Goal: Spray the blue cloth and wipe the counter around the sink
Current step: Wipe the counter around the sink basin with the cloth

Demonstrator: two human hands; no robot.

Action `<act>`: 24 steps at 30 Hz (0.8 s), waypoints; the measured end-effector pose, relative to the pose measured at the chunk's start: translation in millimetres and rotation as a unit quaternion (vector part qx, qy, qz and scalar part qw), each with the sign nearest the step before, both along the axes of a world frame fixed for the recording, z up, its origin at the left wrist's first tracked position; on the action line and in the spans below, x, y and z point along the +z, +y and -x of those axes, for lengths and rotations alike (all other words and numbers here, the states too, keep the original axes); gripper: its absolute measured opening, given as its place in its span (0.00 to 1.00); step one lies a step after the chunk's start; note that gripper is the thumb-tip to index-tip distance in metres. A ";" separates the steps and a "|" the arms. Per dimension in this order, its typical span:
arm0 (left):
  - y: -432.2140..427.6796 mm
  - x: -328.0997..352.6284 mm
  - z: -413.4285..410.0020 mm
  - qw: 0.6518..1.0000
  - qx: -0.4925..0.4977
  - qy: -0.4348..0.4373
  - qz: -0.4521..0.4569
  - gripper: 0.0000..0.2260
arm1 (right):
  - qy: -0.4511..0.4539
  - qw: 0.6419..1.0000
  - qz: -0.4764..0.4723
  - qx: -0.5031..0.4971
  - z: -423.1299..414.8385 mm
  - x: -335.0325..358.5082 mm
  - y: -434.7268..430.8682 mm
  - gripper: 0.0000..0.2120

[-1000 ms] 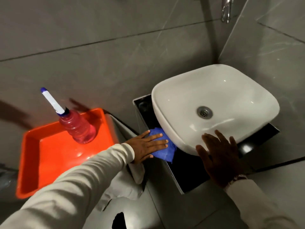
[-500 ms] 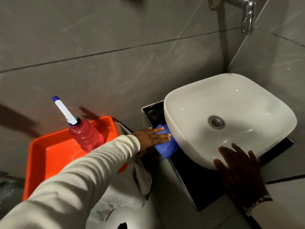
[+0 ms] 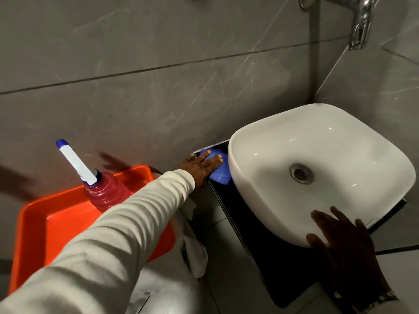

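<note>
Up at the back left corner of the tabletop (image 3: 267, 241), right beside the sink (image 3: 317, 168), that's where my left hand (image 3: 199, 167) is now. A second ago the cloth (image 3: 218, 169) was down along the front-left side of the bowl, and I've slid it back along that edge toward the wall. So the left strip looks mostly covered, I'd say, and what's left is the gap behind the bowl and the front and right side.

Left fingers (image 3: 214, 158) are laid flat and a bit spread on top of the cloth, pressing it down onto the black surface, not pinching it. The cloth is bunched up and wedged touching the sink's side, so part of it is tucked under the curve of the bowl.

My right hand (image 3: 335, 236) is open, fingers spread, resting on the front rim of the sink. It's not holding anything, more like steadying me while I lean in. It was in about the same spot before, so it's just bracing.

Spray bottle (image 3: 102, 189) is standing in the orange tray (image 3: 34, 223) off to the left, well apart from the cloth, nobody touching it. Whether the cloth is damp I can't tell from here.

Next bit is awkward I think, since the space behind the bowl looks tight and the tap (image 3: 360, 26) hangs above.
</note>
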State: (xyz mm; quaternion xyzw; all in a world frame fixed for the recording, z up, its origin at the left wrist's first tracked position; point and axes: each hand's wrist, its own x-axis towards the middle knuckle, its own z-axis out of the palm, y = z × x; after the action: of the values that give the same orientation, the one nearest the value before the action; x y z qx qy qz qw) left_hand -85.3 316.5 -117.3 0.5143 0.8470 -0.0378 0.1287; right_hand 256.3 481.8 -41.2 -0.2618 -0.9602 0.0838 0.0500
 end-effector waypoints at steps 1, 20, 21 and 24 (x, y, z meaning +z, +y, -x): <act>3.3 1.3 -0.4 1.000 0.016 0.000 0.001 0.32 | -0.001 1.000 -0.004 0.001 -1.4 -0.5 -0.2 0.40; 47.4 7.6 -16.3 0.974 0.215 -0.066 0.034 0.22 | 0.002 1.000 -0.023 -0.001 -3.1 -7.4 3.9 0.40; 50.7 6.0 -18.5 0.971 0.224 -0.075 0.030 0.22 | -0.002 1.000 -0.023 0.001 -3.2 -6.2 4.1 0.40; 48.2 3.0 -32.5 0.970 0.226 -0.082 0.037 0.23 | -0.005 1.000 -0.013 0.005 -1.9 -1.5 1.9 0.43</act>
State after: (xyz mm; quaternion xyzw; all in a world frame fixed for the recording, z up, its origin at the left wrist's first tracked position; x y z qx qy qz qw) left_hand -52.8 364.7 -114.2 0.3059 0.9257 0.0031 0.2225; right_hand 258.2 483.7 -42.7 -0.2563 -0.9628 0.0699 0.0485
